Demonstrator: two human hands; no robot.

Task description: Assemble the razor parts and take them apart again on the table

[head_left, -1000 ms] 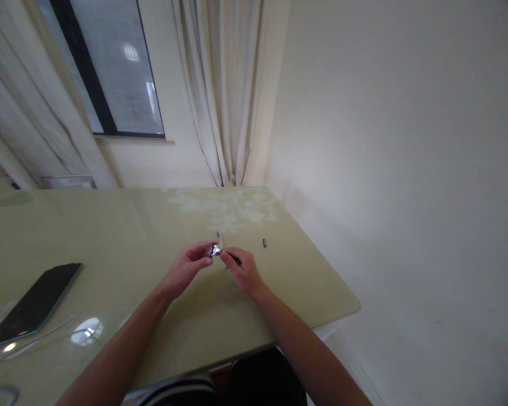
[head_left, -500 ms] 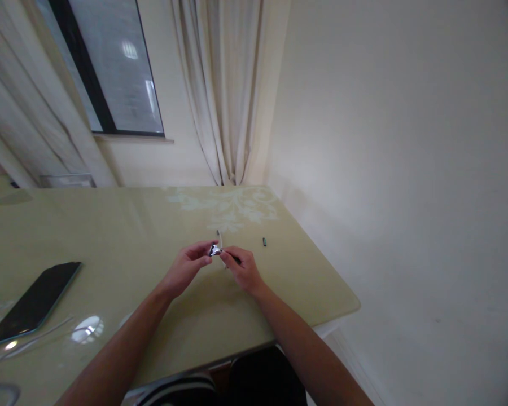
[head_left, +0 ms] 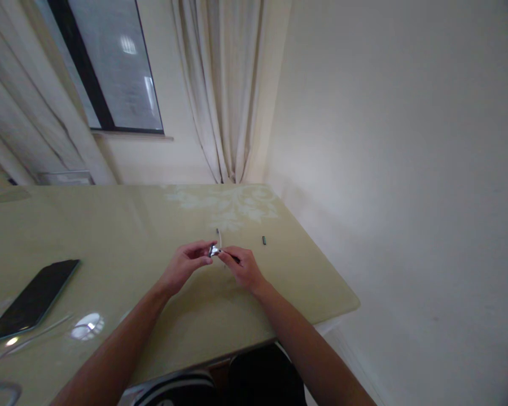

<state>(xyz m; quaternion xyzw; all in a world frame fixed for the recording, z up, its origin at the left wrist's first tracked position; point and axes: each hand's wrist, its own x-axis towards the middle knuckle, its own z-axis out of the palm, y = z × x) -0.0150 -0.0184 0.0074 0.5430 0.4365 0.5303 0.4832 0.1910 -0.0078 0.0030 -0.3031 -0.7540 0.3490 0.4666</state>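
Over the table, both my hands meet at a small shiny silver piece with a dark edge (head_left: 214, 250); its exact kind is too small to tell. My left hand (head_left: 186, 264) pinches its left side between thumb and fingers. On its right side, my right hand (head_left: 243, 268) has closed fingers, with a slim dark part (head_left: 236, 259) showing between them; whether it joins the silver piece I cannot tell. Just behind the hands is a thin white strip with a dark tip (head_left: 219, 238), its near end hidden. A small dark rectangular piece (head_left: 264, 240) lies right of them.
The glossy pale table (head_left: 317, 287) meets the wall at its right side. A dark flat tablet-like slab (head_left: 34, 299) lies at the left, with a white cable (head_left: 34, 339) near it. Curtains (head_left: 220, 84) and a window stand behind the table.
The view has shifted very slightly. Both hands keep their hold on the silver piece, and nothing on the table has visibly moved.
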